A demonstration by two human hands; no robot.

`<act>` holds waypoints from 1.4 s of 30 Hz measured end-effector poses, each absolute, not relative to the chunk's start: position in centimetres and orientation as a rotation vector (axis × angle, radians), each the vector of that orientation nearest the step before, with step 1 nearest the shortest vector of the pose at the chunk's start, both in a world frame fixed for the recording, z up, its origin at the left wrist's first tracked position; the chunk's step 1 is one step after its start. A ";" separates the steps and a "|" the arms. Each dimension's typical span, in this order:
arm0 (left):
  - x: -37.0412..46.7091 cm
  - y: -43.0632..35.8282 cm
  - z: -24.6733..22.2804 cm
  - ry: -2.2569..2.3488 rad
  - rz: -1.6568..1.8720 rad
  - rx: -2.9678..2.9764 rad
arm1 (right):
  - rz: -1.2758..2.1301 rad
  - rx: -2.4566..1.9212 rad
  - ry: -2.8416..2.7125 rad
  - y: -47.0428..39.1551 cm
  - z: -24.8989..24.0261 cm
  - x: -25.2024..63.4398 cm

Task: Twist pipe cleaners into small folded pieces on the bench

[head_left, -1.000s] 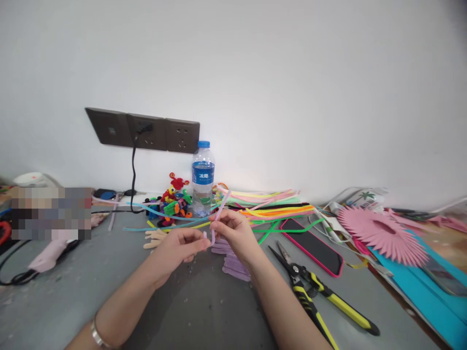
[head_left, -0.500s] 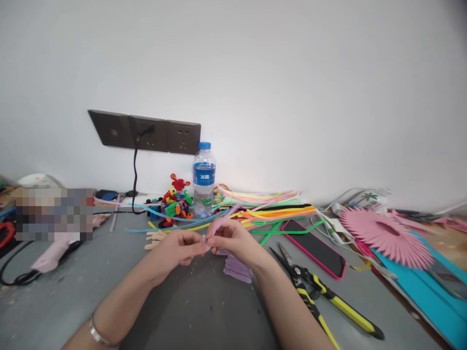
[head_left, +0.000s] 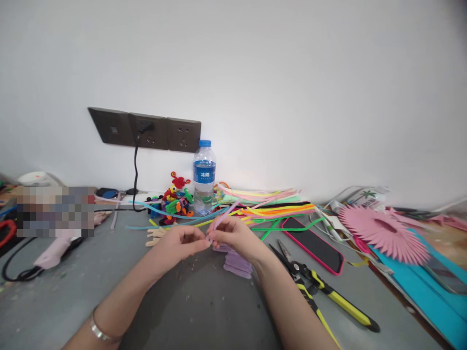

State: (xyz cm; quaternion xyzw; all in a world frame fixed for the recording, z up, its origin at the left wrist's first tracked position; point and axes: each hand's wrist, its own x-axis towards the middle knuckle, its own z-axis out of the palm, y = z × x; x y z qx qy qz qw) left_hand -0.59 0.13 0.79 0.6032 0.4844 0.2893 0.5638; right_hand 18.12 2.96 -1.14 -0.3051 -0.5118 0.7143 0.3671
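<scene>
My left hand (head_left: 180,245) and my right hand (head_left: 235,238) meet above the grey table, fingertips almost touching. Both are closed in a pinch on a light purple pipe cleaner (head_left: 227,214). Its free length slants up and to the right above my right hand. The short part between the fingers is mostly hidden. Beneath my right hand lies a folded purple fuzzy piece (head_left: 238,265) with several parallel rows, partly covered by the hand. Some cream finger-like pieces (head_left: 156,235) rest just beyond my left wrist.
Behind the hands stand a water bottle (head_left: 204,176) and colourful pipe-cleaner figures (head_left: 177,199). Many loose pipe cleaners (head_left: 280,210) spread rightward. Yellow-black pliers (head_left: 310,278), a phone (head_left: 316,247) and a pink pleated paper fan (head_left: 383,233) lie right. A pink glue gun (head_left: 54,250) lies left.
My hands have stayed pinched together, with a slight shift of the fingertips on the purple pipe cleaner. The view has moved a little; the objects on the table keep their places.
</scene>
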 end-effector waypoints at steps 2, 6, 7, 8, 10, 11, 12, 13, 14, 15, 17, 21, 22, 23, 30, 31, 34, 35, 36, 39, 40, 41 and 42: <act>-0.6 0.4 0.7 1.231 0.818 1.532 | 1.744 -0.814 -1.211 3.2 -1.3 17.8; -0.9 0.8 0.1 1.332 0.951 1.650 | 1.662 -0.857 -1.172 3.3 -1.6 17.1; -1.0 0.8 -0.1 1.337 0.959 1.656 | 1.645 -0.866 -1.187 3.3 -1.6 17.0; -1.1 0.9 -0.3 1.335 0.958 1.658 | 1.630 -0.870 -1.204 3.3 -1.6 16.8; -1.2 0.9 -0.5 1.309 0.929 1.654 | 1.611 -0.868 -1.228 3.1 -1.7 16.6; -1.2 1.0 -0.6 1.289 0.913 1.647 | 1.606 -0.867 -1.234 3.0 -1.8 16.4; -1.2 1.0 -0.6 1.267 0.905 1.636 | 1.602 -0.867 -1.238 3.0 -1.8 16.4; -1.1 1.0 -0.5 1.249 0.904 1.621 | 1.598 -0.868 -1.239 3.0 -1.9 16.3; -1.0 1.0 -0.4 1.234 0.908 1.600 | 1.594 -0.867 -1.236 3.0 -2.0 16.2; -0.9 0.9 -0.3 1.224 0.917 1.575 | 1.596 -0.862 -1.229 3.0 -2.1 16.2; -0.8 0.9 -0.2 1.210 0.935 1.509 | 1.615 -0.843 -1.200 3.1 -2.2 16.2; -0.7 1.0 -0.2 1.165 0.930 1.348 | 1.645 -0.812 -1.146 3.2 -2.2 16.3; -0.6 1.0 -0.3 1.149 0.922 1.309 | 1.645 -0.809 -1.142 3.2 -2.2 16.3; -0.6 1.0 -0.4 1.135 0.915 1.273 | 1.650 -0.807 -1.139 3.1 -2.1 16.4; -0.4 1.0 -0.5 1.091 0.858 1.271 | 1.715 -0.796 -1.124 3.0 -1.8 16.7; -0.3 0.9 -0.5 1.086 0.851 1.286 | 1.724 -0.801 -1.132 3.0 -1.8 16.8; -0.2 0.7 -0.2 1.087 0.848 1.322 | 1.732 -0.828 -1.183 3.0 -1.8 16.9; -0.2 0.7 0.0 1.092 0.854 1.334 | 1.721 -0.835 -1.200 3.0 -1.8 17.0; -0.2 0.6 0.2 1.099 0.861 1.350 | 1.706 -0.840 -1.214 3.0 -1.7 17.0; -0.2 0.6 0.6 1.140 0.907 1.437 | 1.665 -0.841 -1.243 2.9 -1.6 16.9; -0.2 0.6 0.7 1.159 0.919 1.468 | 1.657 -0.838 -1.253 2.9 -1.5 16.9; -0.2 0.6 0.7 1.177 0.925 1.493 | 1.652 -0.836 -1.261 2.9 -1.5 16.8; -0.1 0.6 0.7 1.192 0.927 1.508 | 1.649 -0.835 -1.268 2.9 -1.4 16.8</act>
